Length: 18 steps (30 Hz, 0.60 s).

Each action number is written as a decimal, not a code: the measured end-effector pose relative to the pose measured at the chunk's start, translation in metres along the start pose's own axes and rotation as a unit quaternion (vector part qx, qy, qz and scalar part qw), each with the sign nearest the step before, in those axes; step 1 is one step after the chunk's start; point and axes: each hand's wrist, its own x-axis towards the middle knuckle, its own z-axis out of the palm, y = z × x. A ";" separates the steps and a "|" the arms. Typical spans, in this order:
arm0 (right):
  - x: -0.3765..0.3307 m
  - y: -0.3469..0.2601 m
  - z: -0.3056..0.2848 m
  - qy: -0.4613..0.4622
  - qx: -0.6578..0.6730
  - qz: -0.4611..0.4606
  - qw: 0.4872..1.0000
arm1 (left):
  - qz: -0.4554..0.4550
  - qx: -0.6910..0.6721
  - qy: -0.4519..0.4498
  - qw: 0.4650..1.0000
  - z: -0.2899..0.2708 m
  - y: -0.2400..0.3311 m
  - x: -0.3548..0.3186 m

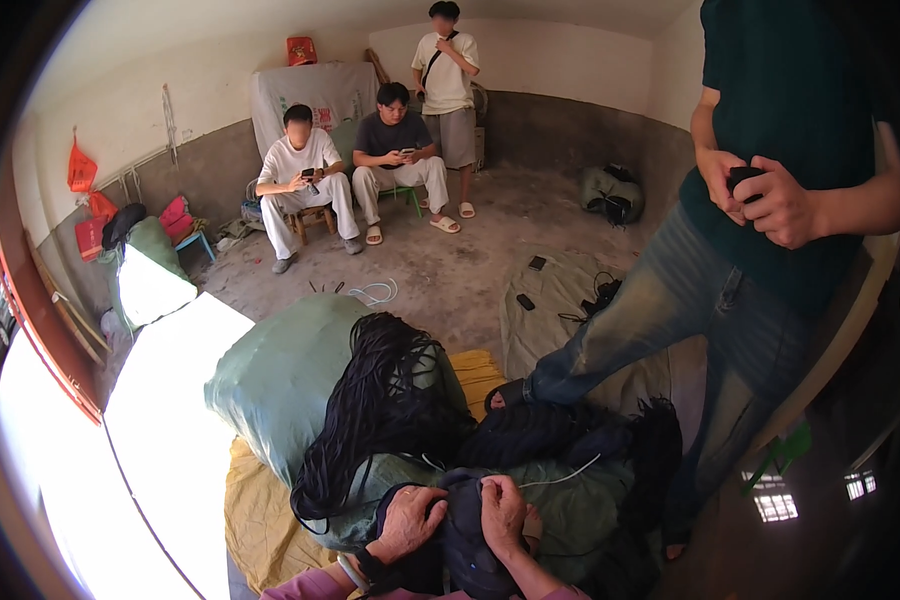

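Dark, soft cloth bundle in lap, pressed under both hands: left hand spread flat, right hand pinching a white thread. Limp, light; best gathered by folds. Beyond: black cord hank, green sack.

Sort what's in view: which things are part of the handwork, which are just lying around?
In hand:
left hand and right hand, both on the dark cloth
white thread running from the right hand
black cord bundle draped over the green sack

Lying about:
two phones on the floor cloth
white cable
red bags
green backpack
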 end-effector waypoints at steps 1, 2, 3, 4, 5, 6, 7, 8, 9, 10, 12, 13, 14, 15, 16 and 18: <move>0.000 -0.001 0.000 0.001 0.001 0.000 1.000 | 0.000 0.000 0.000 1.000 0.000 0.000 0.000; 0.000 -0.001 0.000 0.001 0.001 0.000 1.000 | -0.002 -0.001 -0.001 1.000 0.000 0.000 0.000; 0.000 -0.001 0.000 0.001 -0.002 -0.001 1.000 | -0.004 -0.002 -0.001 1.000 0.000 0.001 0.000; 0.000 -0.001 0.000 0.002 -0.004 -0.002 1.000 | -0.004 -0.003 -0.001 1.000 0.000 0.001 0.000; 0.000 -0.001 0.000 0.002 -0.004 -0.002 1.000 | -0.005 -0.003 -0.002 1.000 0.000 0.001 0.000; 0.000 0.000 0.001 0.005 -0.003 -0.005 1.000 | -0.007 -0.003 -0.003 1.000 -0.001 0.002 0.000; 0.000 0.001 0.001 0.009 -0.002 -0.009 1.000 | -0.007 -0.004 -0.003 1.000 0.000 0.001 0.000; 0.000 0.001 0.001 0.008 -0.003 -0.009 1.000 | -0.004 -0.003 -0.002 1.000 0.000 0.000 0.000; 0.000 0.002 0.001 0.002 -0.009 -0.011 1.000 | -0.001 -0.003 -0.002 1.000 0.000 -0.001 0.000; 0.000 0.003 0.001 -0.005 -0.014 -0.013 1.000 | -0.001 -0.004 -0.001 1.000 0.000 0.000 0.000; 0.000 0.002 0.000 -0.005 -0.018 -0.014 1.000 | 0.000 -0.007 0.003 1.000 -0.001 0.001 0.000; 0.000 0.002 0.000 -0.005 -0.020 -0.014 1.000 | 0.000 -0.008 0.003 1.000 -0.001 0.001 0.000; 0.000 0.001 0.000 -0.006 -0.021 -0.015 1.000 | -0.002 -0.008 0.003 1.000 0.000 0.000 0.000; 0.000 0.000 0.000 -0.005 -0.020 -0.017 1.000 | -0.004 -0.008 0.002 1.000 0.000 0.000 -0.001; 0.000 -0.001 0.000 -0.004 -0.019 -0.019 1.000 | -0.004 -0.009 0.003 1.000 -0.001 0.000 -0.001; 0.001 0.003 0.001 0.003 -0.009 -0.020 1.000 | -0.003 -0.011 0.002 1.000 -0.002 0.003 0.000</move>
